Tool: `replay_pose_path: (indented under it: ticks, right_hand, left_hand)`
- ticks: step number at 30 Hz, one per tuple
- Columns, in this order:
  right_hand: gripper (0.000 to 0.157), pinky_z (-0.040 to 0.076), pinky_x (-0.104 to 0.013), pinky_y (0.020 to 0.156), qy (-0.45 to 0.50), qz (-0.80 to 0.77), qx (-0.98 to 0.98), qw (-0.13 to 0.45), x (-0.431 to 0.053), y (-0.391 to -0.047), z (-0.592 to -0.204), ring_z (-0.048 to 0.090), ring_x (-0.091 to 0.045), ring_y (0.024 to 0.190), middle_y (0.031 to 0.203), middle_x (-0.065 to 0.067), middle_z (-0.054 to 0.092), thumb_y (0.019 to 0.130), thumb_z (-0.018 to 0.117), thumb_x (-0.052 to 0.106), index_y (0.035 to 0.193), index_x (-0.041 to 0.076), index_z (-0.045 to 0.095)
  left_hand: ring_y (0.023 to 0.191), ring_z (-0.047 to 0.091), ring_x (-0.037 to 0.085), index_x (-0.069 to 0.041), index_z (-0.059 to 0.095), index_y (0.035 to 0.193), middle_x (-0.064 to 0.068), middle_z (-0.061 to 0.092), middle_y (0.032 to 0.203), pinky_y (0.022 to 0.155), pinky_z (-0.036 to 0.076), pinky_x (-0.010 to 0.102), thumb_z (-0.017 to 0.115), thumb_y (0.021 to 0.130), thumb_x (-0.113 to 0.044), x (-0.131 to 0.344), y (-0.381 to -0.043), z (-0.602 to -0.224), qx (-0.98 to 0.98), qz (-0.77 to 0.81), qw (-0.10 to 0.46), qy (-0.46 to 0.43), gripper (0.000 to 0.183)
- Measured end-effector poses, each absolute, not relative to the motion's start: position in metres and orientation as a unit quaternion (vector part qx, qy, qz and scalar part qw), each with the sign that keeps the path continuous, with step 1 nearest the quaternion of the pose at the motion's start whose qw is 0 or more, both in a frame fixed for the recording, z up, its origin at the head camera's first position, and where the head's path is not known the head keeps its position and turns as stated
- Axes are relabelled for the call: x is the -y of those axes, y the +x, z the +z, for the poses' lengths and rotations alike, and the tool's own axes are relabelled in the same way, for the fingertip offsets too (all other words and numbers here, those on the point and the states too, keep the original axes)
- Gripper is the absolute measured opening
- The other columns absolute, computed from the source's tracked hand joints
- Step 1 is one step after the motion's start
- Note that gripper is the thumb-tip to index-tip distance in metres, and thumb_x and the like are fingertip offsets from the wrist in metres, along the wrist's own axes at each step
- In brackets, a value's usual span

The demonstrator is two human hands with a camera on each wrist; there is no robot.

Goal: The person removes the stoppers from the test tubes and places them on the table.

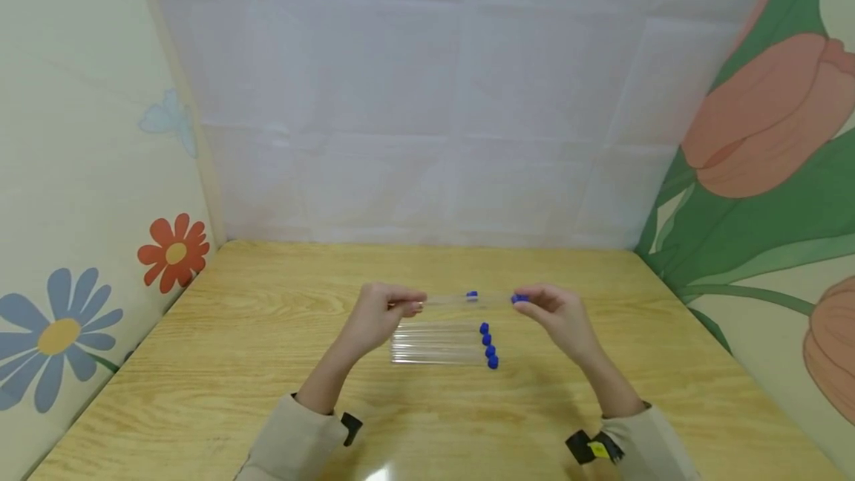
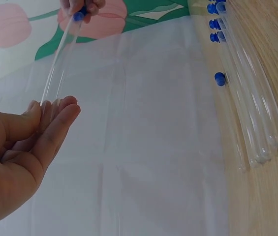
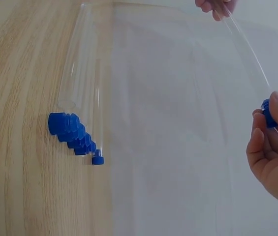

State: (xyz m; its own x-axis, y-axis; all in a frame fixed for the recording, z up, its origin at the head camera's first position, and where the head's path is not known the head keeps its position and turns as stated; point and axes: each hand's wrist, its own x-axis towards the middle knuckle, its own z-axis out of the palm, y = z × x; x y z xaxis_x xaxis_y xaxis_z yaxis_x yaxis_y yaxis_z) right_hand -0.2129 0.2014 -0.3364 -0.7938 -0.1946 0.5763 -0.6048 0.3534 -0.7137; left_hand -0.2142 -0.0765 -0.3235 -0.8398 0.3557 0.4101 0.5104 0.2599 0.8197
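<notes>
A clear test tube [image 2: 60,69] is held level above the table between my two hands. My left hand [image 1: 378,318] pinches its rounded end between thumb and fingers, as the left wrist view shows. At the other end, my right hand [image 1: 559,316] pinches a blue stopper [image 3: 268,114] between thumb and fingers, right at the tube's mouth. Below, several clear test tubes [image 1: 437,344] lie side by side on the table, with blue stoppers [image 1: 490,351] at their right-hand ends. Behind that row lies another tube, with a blue stopper [image 3: 97,159] in its mouth.
The wooden table [image 1: 234,362] reaches back to a creased white sheet [image 1: 427,110]. A flower-printed panel [image 1: 87,169] borders it on the left, and a tulip-printed panel [image 1: 768,169] on the right.
</notes>
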Motion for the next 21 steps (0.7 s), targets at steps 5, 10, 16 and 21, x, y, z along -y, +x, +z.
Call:
replay_pose_path:
  ticks: [5,10,16,21]
  right_hand:
    - [0.013,0.051,-0.020,0.064,0.234,0.524,0.793,0.204,-0.2032,-0.2121,-0.3354,0.060,-0.006,0.071,0.081,-0.008,0.064,0.078,0.064,-0.006,0.091,-0.009,0.062]
    - [0.013,0.051,-0.021,0.064,0.223,0.538,0.788,0.198,-0.2056,-0.2118,-0.3349,0.060,-0.007,0.073,0.083,-0.007,0.065,0.079,0.063,-0.006,0.091,-0.009,0.062]
    - [0.017,0.051,-0.021,0.067,0.217,0.541,0.791,0.188,-0.2064,-0.2122,-0.3328,0.060,-0.006,0.077,0.090,-0.018,0.063,0.080,0.063,-0.002,0.096,-0.009,0.062]
    - [0.023,0.051,-0.021,0.070,0.204,0.550,0.791,0.172,-0.2075,-0.2128,-0.3309,0.060,-0.010,0.081,0.099,-0.022,0.061,0.082,0.063,0.003,0.102,-0.008,0.061]
  left_hand:
    - [0.079,0.064,0.029,0.012,0.064,0.095,0.025,0.063,0.091,0.066,0.052,0.024,0.056,0.079,0.014,0.0786,-0.2146,-0.3228,0.793,-0.542,0.077,-0.269,0.018]
    - [0.081,0.064,0.031,0.012,0.064,0.095,0.025,0.063,0.093,0.067,0.052,0.027,0.056,0.080,0.014,0.0810,-0.2153,-0.3222,0.792,-0.544,0.081,-0.264,0.018]
    - [0.082,0.064,0.028,0.011,0.064,0.095,0.023,0.064,0.093,0.068,0.052,0.024,0.058,0.080,0.012,0.0813,-0.2161,-0.3233,0.788,-0.544,0.096,-0.272,0.017]
    - [0.083,0.064,0.028,0.010,0.065,0.095,0.021,0.064,0.092,0.069,0.051,0.023,0.058,0.079,0.012,0.0821,-0.2177,-0.3248,0.791,-0.537,0.112,-0.272,0.017]
